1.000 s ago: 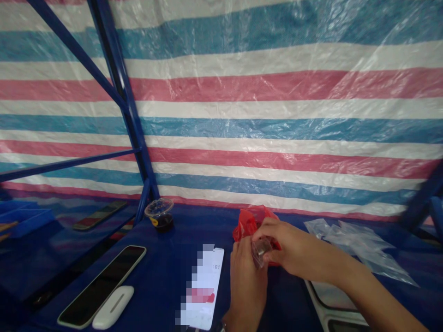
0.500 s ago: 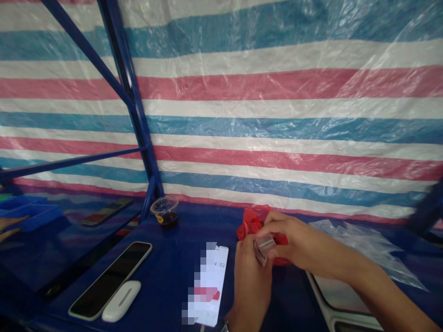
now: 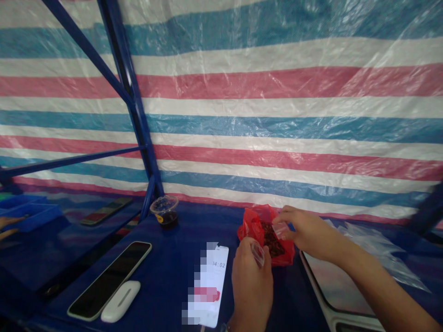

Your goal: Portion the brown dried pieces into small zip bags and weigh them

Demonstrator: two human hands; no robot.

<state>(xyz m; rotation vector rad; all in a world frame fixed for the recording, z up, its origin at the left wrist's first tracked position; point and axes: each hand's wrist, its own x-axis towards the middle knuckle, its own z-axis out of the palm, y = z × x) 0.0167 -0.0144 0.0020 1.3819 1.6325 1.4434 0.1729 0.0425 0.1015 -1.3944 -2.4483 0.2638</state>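
Observation:
My left hand (image 3: 252,281) is closed around a small clear plastic bag (image 3: 257,253), whose mouth shows between thumb and fingers. A second small piece of clear plastic (image 3: 281,229), perhaps another bag, is pinched in my right hand (image 3: 306,233). Just beyond both hands sits an open red plastic bag (image 3: 252,219) on the blue table. Small reddish-brown dried pieces (image 3: 275,246) fill it; their kind I cannot make out. My right hand hovers over its right side, and my left hand is at its near left edge.
Under my right forearm lies a flat-topped device like a scale (image 3: 337,281), with clear plastic bags (image 3: 374,251) behind it. A lit phone (image 3: 211,286), a dark phone (image 3: 110,281), a white case (image 3: 121,302) and a lidded cup (image 3: 166,214) stand left. Another person's hand (image 3: 8,223) is far left.
My hands have drawn apart. The right one moved right with clear plastic in its fingers, the left stayed low with the small bag, and the red bag's contents have come into view.

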